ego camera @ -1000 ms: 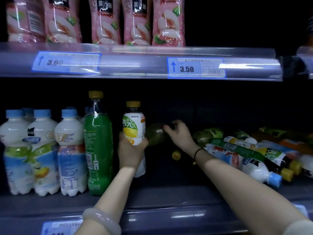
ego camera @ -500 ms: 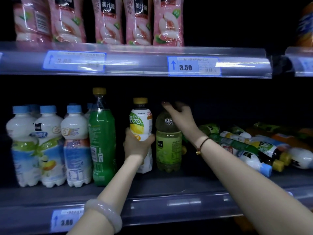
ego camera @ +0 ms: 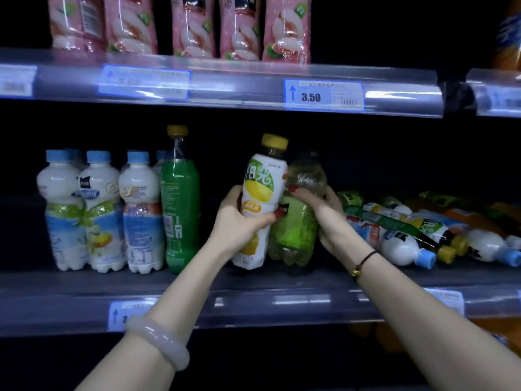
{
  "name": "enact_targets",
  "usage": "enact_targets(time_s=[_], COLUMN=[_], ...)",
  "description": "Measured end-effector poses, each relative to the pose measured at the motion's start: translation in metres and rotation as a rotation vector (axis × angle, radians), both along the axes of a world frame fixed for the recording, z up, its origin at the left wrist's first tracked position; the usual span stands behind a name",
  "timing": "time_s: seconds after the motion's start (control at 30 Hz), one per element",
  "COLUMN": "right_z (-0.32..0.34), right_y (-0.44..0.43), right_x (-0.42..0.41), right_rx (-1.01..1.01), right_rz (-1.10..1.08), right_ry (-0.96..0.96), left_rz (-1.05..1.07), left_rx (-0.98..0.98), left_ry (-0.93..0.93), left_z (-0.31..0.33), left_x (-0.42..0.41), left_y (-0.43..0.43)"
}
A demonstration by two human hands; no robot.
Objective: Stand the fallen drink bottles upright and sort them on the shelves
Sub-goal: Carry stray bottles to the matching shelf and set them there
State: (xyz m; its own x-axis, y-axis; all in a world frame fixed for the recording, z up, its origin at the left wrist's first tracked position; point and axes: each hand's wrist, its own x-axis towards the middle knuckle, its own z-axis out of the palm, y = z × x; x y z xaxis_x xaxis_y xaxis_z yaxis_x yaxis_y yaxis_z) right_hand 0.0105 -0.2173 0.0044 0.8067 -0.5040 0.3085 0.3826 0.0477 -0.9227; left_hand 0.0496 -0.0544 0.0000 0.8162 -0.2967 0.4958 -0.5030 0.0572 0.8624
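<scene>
I have one view only, from the head camera, facing the shelving straight on at close reach and tipped slightly down. Both forearms run up from the bottom edge to the grip at centre frame. The upper shelf rail [ego camera: 225, 86] crosses above the grip, the lower shelf rail [ego camera: 282, 303] below it.

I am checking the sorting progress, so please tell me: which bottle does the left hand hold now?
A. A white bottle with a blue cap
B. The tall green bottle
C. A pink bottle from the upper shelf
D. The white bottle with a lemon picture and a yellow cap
D: the left hand wraps around the white lemon bottle with its yellow cap, while the tall green bottle stands untouched to the left.
</scene>
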Motion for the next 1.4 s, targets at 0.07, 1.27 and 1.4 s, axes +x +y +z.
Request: enact_targets(time_s=[0.07, 1.27, 1.4], right_z=[0.006, -0.247, -0.299], right_y=[0.000, 0.415, 0.445], right_x=[-0.014, -0.094, -0.076], right_rx=[0.079, -0.148, -0.128], right_rz=[0.074, 0.231, 0.213], right_ry=[-0.003, 0.430, 0.484], left_rz=[-0.025, -0.045, -0.039], left_rx=[-0.042, 0.139, 0.149], left_ry=[0.025, 0.506, 0.537], left_z=[0.009, -0.254, -0.305], left_x=[-0.016, -0.062, -0.044], left_y=[0.005, 0.436, 0.465])
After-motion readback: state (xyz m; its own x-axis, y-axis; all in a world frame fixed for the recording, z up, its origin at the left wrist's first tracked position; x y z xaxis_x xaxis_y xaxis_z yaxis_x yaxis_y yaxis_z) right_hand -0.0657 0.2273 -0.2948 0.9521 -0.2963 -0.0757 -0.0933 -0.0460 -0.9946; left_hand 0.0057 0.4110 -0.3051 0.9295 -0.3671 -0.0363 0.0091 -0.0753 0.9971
